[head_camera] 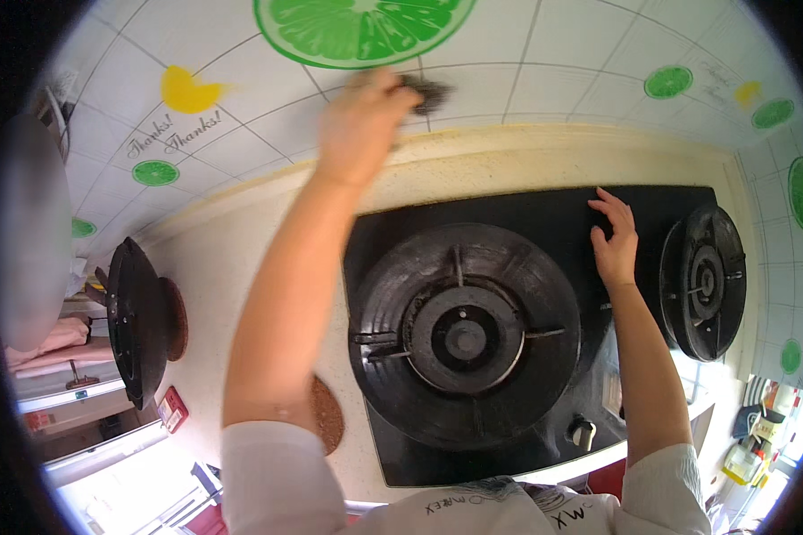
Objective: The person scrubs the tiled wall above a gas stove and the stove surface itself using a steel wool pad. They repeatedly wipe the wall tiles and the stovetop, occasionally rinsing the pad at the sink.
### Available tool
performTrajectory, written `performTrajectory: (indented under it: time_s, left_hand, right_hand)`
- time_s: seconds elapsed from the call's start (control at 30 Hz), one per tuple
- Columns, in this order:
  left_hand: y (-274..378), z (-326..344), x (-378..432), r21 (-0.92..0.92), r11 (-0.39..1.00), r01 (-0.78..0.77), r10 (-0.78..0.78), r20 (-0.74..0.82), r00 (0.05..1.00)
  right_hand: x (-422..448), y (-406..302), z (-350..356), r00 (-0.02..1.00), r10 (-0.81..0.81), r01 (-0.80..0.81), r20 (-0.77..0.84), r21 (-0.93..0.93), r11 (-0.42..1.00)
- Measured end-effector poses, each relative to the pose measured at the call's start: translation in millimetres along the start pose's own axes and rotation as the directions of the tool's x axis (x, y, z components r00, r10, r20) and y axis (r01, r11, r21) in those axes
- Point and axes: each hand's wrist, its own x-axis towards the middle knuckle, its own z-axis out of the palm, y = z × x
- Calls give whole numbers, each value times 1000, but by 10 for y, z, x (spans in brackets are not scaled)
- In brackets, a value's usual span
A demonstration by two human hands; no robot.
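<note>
My left hand, blurred, grips a dark scrubbing pad whose exact kind is too blurred to tell. It is at the white tile-patterned wall covering, just under a large printed green lime slice. My right hand holds nothing. Its fingers are apart and bent, with the tips at the back edge of the black gas hob. Between my arms sits the left burner with its black pan support. The right burner is to the right of my right hand.
A pale ledge runs behind the hob along the wall. On the counter to the left, a black wok-like pan rests on a brown round mat. Another brown mat is partly under my left arm. A control knob is at the hob's front.
</note>
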Motion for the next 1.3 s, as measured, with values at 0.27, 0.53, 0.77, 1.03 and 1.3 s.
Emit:
performTrajectory:
  time_s: [0.27, 0.53, 0.77, 1.03, 1.3]
  left_hand:
    - [115, -46, 197, -11, 988, 156, -156, -53, 986]
    - [-459, -89, -429, 94, 995, -26, 1, 261, 965]
    - [380, 146, 487, 22, 992, -121, 121, 30, 992]
    - [-342, 2, -654, 177, 982, -69, -32, 511, 859]
    - [755, 708, 269, 7, 970, -243, 217, 430, 877]
  right_hand:
    - [-12, 21, 9, 999, 1, -1, -46, -1, 1000]
    - [-42, 122, -29, 998, -4, 3, -64, -24, 1000]
    - [-18, 12, 15, 998, -25, 22, -62, -44, 999]
    - [-20, 82, 26, 996, -12, 13, -89, 18, 1000]
    - [-18, 35, 29, 995, -41, 44, -86, 34, 998]
